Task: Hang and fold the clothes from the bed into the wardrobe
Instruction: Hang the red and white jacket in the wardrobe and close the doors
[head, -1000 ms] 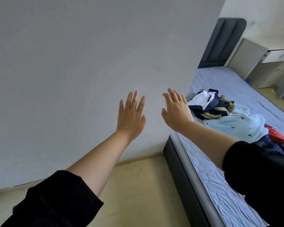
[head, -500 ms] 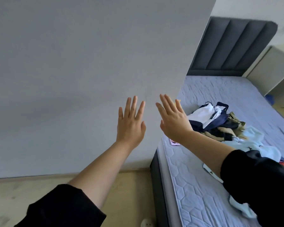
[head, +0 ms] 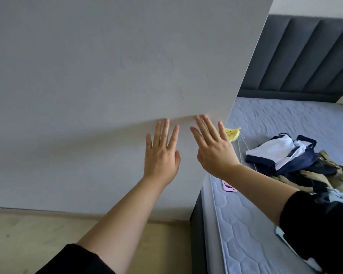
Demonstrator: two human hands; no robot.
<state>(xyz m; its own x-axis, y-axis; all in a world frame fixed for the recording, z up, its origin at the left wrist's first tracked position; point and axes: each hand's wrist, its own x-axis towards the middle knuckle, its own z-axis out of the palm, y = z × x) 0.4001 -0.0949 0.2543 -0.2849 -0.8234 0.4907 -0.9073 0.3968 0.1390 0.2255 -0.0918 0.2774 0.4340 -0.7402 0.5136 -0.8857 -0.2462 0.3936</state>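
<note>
Both arms reach forward and up at full stretch, bare from the wrist to the pushed-back black sleeves [head: 321, 224]. The left hand [head: 161, 155] is raised with its back to the camera, the fingers straight and slightly spread and the thumb out to the side. Its grip is released and holds nothing. The right hand [head: 214, 151] is just beside it, tilted a little to the left, with its fingers also straight and fanned. Its grip is released and empty too. Both palms face the grey wall [head: 107, 76], close to its right-hand edge. Whether the fingertips touch the wall cannot be told, though a shadow runs across it just above them.

The clothes [head: 297, 161] are a loose heap of white, navy and tan on the bed [head: 246, 234], well in from its left edge and short of the dark padded headboard [head: 305, 62]. A pale blue garment [head: 335, 192] shows just beside the heap, partly hidden by the right sleeve. A pink phone [head: 229, 186] lies near the left edge of the bed under the right wrist. A yellow item [head: 233, 133] lies further along that edge towards the headboard, partly hidden behind the right hand. Pale wooden floor [head: 48, 234] runs beneath the left arm.
</note>
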